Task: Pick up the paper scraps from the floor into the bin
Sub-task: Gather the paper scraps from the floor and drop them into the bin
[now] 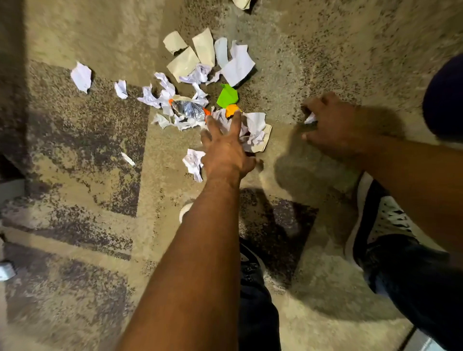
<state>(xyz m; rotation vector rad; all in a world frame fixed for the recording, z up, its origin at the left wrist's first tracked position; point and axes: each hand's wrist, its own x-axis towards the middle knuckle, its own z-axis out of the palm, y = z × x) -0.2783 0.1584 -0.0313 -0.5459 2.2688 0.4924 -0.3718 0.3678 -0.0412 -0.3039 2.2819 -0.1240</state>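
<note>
Several paper scraps lie on a beige and grey carpet: white crumpled pieces (pixel 255 130), beige pieces (pixel 184 64), a green scrap (pixel 226 96), an orange scrap (pixel 231 109) and a shiny foil wrapper (pixel 188 110). My left hand (pixel 225 147) reaches over the white crumpled pile with fingers spread, its fingertips touching the paper beside the orange scrap. My right hand (pixel 333 122) hovers to the right of the pile, fingers curled around a small white scrap (pixel 310 118). A dark rounded shape (pixel 444 97) at the right edge may be the bin.
Loose white scraps lie to the left (pixel 81 76) (pixel 121 89) and below the pile (pixel 194 160). A beige scrap (pixel 241 3) sits at the top edge. My shoes (pixel 380 220) and dark trouser legs fill the lower right. A small white object (pixel 6 270) lies at the left edge.
</note>
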